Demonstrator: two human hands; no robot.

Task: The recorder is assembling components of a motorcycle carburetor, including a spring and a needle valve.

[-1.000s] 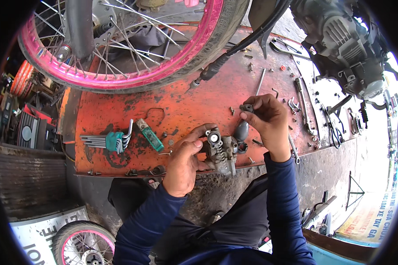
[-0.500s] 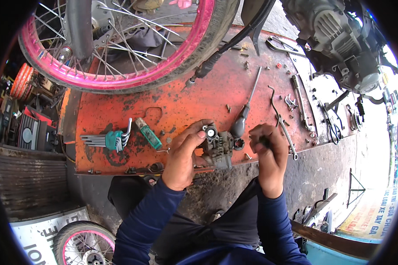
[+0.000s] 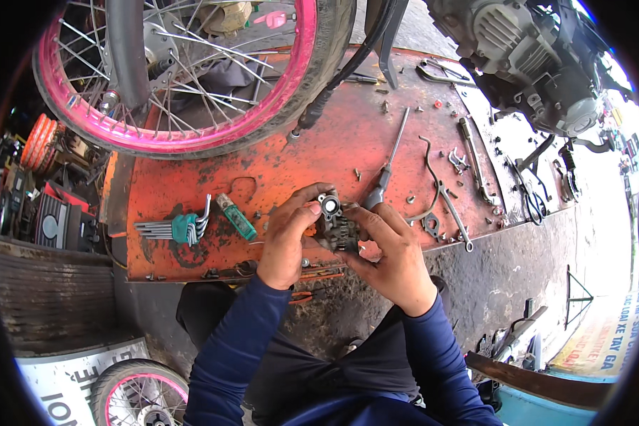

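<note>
Noting, well left of your hands: teal holder (image 3: 184, 230) with a row of hex keys (image 3: 156, 229) through it. Nearer, a green-and-clear case (image 3: 238, 219); contents not readable. Your left hand (image 3: 284, 245) grips the grimy metal body (image 3: 339, 233), thumb over fingers, between both hands. Your right hand (image 3: 390, 252) bends its fingers against that body's right side; cannot tell whether they pinch anything. Just beyond: screwdriver (image 3: 382, 186); farther right, wrench (image 3: 456, 219). Half a second ago your right hand was apart from the body.
</note>
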